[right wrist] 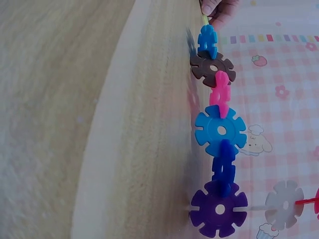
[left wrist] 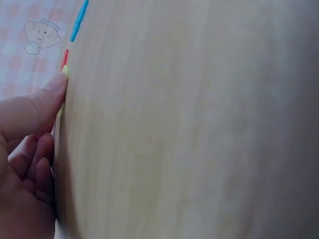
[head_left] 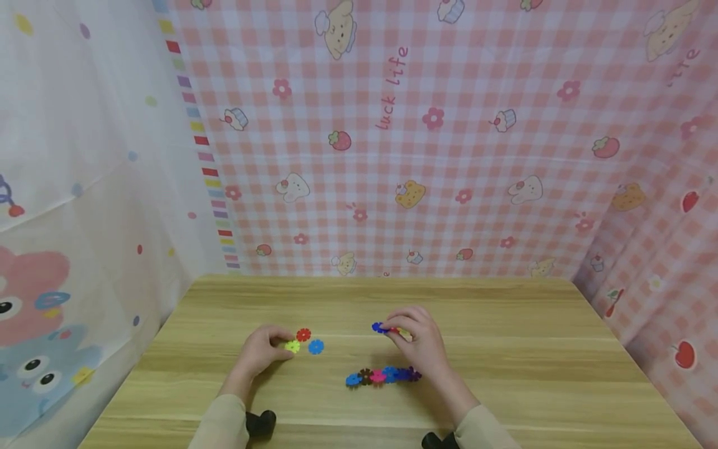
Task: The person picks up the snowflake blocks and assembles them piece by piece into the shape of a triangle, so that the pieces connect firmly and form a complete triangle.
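Note:
Low over the table, my left hand (head_left: 263,349) pinches the edge of a yellow-green notched disc (head_left: 293,346) between thumb and fingers. Beside it lie a red notched disc (head_left: 303,335) and a light blue one (head_left: 316,347); the left wrist view shows that blue disc (left wrist: 79,21) edge-on. My right hand (head_left: 417,333) grips a short joined piece with a dark blue disc (head_left: 378,327) at its end, red and yellow parts showing by the fingers. Below that hand stands a chain of interlocked discs: blue (right wrist: 207,42), brown (right wrist: 199,67), pink (right wrist: 219,97), blue (right wrist: 207,130), dark blue (right wrist: 223,169) and purple (right wrist: 204,211).
A pale grey disc (right wrist: 279,209) meets a red piece (right wrist: 306,201) at the right wrist view's lower right; whether they join the chain I cannot tell. The wooden table (head_left: 505,386) backs onto a pink checked cloth (head_left: 392,218). Black wrist mounts (head_left: 261,424) sit at both wrists.

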Demonstrator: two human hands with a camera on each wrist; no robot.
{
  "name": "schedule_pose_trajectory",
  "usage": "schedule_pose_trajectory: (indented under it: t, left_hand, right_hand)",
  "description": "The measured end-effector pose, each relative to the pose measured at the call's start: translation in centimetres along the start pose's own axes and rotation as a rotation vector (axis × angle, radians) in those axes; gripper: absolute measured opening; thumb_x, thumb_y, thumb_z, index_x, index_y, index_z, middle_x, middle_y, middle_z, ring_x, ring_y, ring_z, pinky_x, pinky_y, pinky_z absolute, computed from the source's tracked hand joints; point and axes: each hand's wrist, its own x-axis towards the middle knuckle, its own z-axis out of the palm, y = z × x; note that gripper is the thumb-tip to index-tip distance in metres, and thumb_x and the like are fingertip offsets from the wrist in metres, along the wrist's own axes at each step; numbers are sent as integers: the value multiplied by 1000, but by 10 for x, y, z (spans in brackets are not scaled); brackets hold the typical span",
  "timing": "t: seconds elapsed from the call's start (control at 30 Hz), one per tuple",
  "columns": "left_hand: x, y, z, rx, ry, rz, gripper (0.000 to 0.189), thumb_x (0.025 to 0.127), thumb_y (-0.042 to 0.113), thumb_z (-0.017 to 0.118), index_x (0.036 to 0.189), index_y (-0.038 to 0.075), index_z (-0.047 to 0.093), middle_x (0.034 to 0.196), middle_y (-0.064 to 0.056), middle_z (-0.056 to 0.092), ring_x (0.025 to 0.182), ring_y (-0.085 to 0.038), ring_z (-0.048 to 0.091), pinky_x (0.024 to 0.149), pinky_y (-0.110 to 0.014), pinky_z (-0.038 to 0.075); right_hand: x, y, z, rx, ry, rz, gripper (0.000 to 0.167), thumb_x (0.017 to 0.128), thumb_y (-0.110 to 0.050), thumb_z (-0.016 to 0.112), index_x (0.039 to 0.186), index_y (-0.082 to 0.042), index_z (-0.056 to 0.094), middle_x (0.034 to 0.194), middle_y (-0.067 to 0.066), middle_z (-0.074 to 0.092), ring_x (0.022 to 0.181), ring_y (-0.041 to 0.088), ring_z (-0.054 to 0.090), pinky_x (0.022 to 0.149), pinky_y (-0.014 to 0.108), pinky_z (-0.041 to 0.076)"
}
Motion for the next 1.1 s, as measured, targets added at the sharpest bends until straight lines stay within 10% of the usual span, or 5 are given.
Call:
schedule_pose_trajectory:
  t: [0.57, 1.1]
  left_hand:
    - [2, -1, 4, -61, 50, 40, 24, 82, -6, 75, 102, 8, 72, 86, -3, 66, 82, -17, 59, 75, -35, 50]
    - [-2, 75, 45, -337, 25, 137, 19, 85, -4, 74, 104, -1, 73, 87, -7, 70, 77, -17, 64, 65, -23, 53]
  right_hand:
    - [-1, 1, 3, 9, 41, -34, 30, 65, 10, 86, 84, -11, 76, 92, 2, 70, 92, 21, 60, 80, 31, 49]
    - [0, 3, 2, 0, 67, -51, 29, 65, 11, 85, 83, -10, 76, 90, 3, 70, 89, 22, 61, 79, 29, 50]
